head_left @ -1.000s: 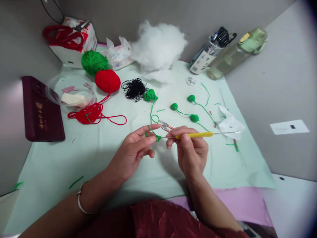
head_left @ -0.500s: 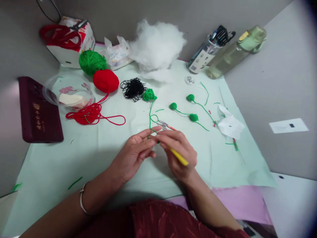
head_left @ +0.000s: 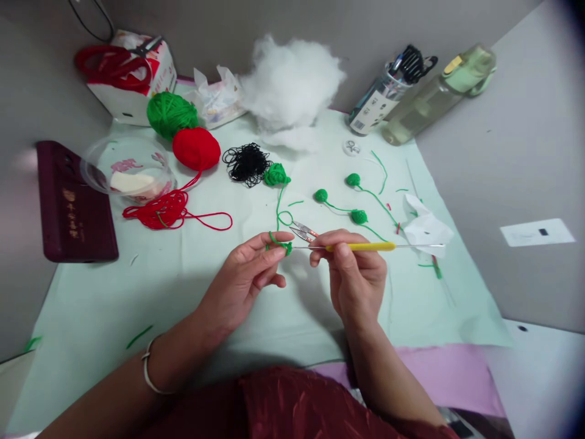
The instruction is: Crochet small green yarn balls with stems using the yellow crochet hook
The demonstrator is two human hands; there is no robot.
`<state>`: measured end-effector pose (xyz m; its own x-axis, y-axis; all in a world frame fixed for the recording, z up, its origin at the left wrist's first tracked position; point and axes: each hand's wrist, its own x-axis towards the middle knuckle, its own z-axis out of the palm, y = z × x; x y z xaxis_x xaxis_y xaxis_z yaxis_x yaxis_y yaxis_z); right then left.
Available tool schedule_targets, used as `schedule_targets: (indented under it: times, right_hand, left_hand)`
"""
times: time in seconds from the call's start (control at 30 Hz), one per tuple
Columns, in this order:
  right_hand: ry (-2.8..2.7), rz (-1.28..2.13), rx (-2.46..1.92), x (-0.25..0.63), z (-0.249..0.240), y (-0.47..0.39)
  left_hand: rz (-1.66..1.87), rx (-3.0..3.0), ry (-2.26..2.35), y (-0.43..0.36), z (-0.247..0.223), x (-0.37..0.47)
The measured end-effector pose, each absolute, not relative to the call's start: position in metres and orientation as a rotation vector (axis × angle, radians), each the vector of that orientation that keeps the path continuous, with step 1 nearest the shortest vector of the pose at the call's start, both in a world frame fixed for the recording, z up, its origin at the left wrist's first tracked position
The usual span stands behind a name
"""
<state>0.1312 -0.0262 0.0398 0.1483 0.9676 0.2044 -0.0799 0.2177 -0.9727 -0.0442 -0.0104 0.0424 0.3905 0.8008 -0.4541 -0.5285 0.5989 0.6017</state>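
Observation:
Between thumb and fingers, my left hand [head_left: 249,268] pinches a small piece of green crochet [head_left: 286,246], and green yarn loops over its index finger. That strand runs up to a small green yarn ball [head_left: 276,175]. My right hand [head_left: 359,274] grips the yellow handle of a crochet hook [head_left: 372,247], held level. The hook's metal tip points left and reaches the green piece; whether it is inside a stitch I cannot tell. Just behind my right fingers lie thread snips [head_left: 304,231], partly covered. Small green crocheted balls [head_left: 359,216] with yarn tails lie beyond.
A heap of white stuffing [head_left: 295,85] stands at the back, left of a pen holder [head_left: 377,100] and a bottle [head_left: 436,97]. Black cord [head_left: 247,163], red yarn [head_left: 196,149], a clear tub [head_left: 128,167] and a maroon box [head_left: 75,204] occupy the left. White paper [head_left: 427,227] lies right.
My right hand has moved right and turned, bringing the hook from a slant to level, its full length now visible. My left hand stays nearly in place, still holding the green piece.

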Motion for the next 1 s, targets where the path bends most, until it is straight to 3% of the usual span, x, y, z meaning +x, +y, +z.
schedule_targets:
  times: [1.0]
  right_hand:
    - [-1.136,0.972,-1.048,0.1313,0.0379,-0.0254]
  left_hand:
    - [0.855,0.4,0.817,-0.0097,0.0448,-0.0426]
